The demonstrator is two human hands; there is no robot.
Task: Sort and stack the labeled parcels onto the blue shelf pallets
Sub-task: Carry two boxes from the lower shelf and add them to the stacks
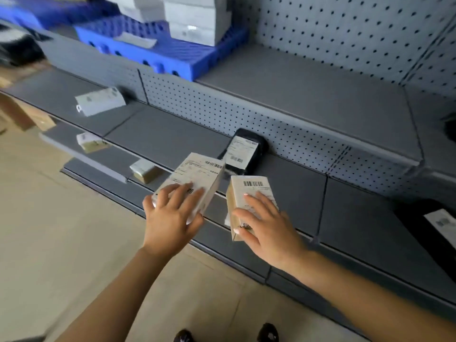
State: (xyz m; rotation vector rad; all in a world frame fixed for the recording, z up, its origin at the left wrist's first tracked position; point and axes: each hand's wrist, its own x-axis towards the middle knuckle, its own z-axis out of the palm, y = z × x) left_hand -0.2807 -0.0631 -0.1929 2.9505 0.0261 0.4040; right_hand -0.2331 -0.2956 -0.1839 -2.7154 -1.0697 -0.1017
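Note:
My left hand point(170, 215) grips a pale box with a shipping label point(199, 174), held in the air over the front edge of the grey shelf. My right hand point(264, 223) grips a smaller brown box with a white barcode label point(249, 191), fingers spread on its top and thumb on its side. Behind both boxes a black parcel with a white label point(243, 151) lies on the shelf against the pegboard. A blue pallet point(172, 53) sits on the upper shelf at top left, carrying a stack of grey-white parcels point(195, 23).
More labelled parcels lie on the shelves at left: a white one point(100, 101) and two small brown ones point(90, 143) point(145, 170). A black parcel point(434, 225) sits at the right edge. Grey shelf boards point(308, 95) step down toward a beige floor point(49, 218). Cardboard boxes stand far left.

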